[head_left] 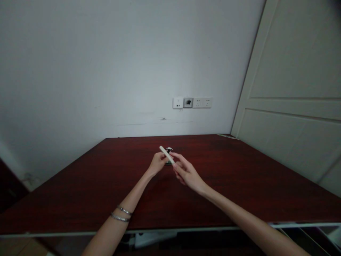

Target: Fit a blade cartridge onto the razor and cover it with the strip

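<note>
My right hand point(188, 174) is closed on a slim, pale, pen-like stick point(166, 154), held between thumb and fingers. The stick slants up to the left and crosses in front of a small object with a black-and-white top point(169, 149) and a greenish base. My left hand point(157, 161) is at the left side of that small object, its fingers closed around it. The fingers and the stick hide much of the object, so its kind cannot be made out. Both hands are near the middle of the dark red table point(128, 153).
A white wall stands behind the table, with a row of switches and sockets point(192, 102) on it. To the right rises a pale panelled door point(290, 89). Under the table's front edge are a white item point(153, 239) and dark shelf space.
</note>
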### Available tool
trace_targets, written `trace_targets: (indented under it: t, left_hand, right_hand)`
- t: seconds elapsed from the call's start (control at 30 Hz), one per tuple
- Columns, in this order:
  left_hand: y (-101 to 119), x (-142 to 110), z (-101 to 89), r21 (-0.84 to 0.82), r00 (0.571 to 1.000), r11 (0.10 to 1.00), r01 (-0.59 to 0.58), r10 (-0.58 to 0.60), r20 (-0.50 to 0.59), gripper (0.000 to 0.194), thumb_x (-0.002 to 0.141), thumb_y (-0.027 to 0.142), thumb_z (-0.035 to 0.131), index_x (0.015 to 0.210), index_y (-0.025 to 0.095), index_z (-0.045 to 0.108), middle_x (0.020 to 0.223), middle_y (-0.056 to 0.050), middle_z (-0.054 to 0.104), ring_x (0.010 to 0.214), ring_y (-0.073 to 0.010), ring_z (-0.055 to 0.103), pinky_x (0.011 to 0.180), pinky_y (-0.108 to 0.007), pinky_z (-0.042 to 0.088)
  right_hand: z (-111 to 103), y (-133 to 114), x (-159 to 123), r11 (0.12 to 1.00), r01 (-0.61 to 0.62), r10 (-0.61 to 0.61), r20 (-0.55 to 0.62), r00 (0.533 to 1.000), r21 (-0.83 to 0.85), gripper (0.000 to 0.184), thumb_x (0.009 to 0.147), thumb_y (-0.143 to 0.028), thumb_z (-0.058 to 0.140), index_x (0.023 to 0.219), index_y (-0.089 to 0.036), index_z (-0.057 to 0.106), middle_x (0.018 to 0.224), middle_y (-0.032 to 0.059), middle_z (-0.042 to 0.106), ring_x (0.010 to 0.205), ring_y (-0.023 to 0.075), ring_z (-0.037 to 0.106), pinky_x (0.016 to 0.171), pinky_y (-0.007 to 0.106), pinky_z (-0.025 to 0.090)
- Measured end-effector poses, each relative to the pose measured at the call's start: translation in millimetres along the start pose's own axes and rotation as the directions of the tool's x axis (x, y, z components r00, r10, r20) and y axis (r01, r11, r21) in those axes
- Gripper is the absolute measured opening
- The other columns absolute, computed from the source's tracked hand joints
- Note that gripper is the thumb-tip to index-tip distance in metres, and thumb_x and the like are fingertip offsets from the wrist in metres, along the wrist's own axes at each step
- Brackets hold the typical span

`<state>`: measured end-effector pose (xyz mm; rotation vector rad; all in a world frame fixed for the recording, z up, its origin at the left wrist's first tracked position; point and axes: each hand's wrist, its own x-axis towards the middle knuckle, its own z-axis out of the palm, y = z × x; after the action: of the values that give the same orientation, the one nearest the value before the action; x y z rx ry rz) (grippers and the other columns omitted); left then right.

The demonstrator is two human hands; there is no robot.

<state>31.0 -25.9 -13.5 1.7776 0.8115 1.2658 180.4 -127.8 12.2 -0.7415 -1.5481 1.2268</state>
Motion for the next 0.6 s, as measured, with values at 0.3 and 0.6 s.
trace_targets:
  t: [0.3,0.6]
  left_hand:
    - [13,-2,-6.4,-0.035,0.999,0.999,-0.024,0.023,-0.034,0.021,0.065,0.027,0.069,0.079,0.011,0.071,0.078,-0.006,0.069,0.074,-0.0182,0.061,0.071,-0.028,0.047]
    - [14,-1,-7.3,0.013,1.000,0.999,-0.029,0.029,0.001,0.024,0.066,0.028,0.068,0.082,0.010,0.072,0.083,-0.008,0.070,0.078,-0.0204,0.063,0.076,-0.031,0.047]
  right_hand:
    - [-72,-52,21,0.820,0.265,-0.184,0.205,0.961,-0.508,0.029,0.083,-0.029,0.054,0.110,-0.028,0.064,0.110,0.0026,0.064,0.102,0.0239,0.057,0.089,0.042,0.040]
    - [-70,-70,25,0.679,0.308,-0.172,0.262,0.949,-0.667,0.035,0.084,-0.030,0.051,0.118,-0.025,0.058,0.111,0.0023,0.064,0.097,0.0216,0.060,0.086,0.037,0.045]
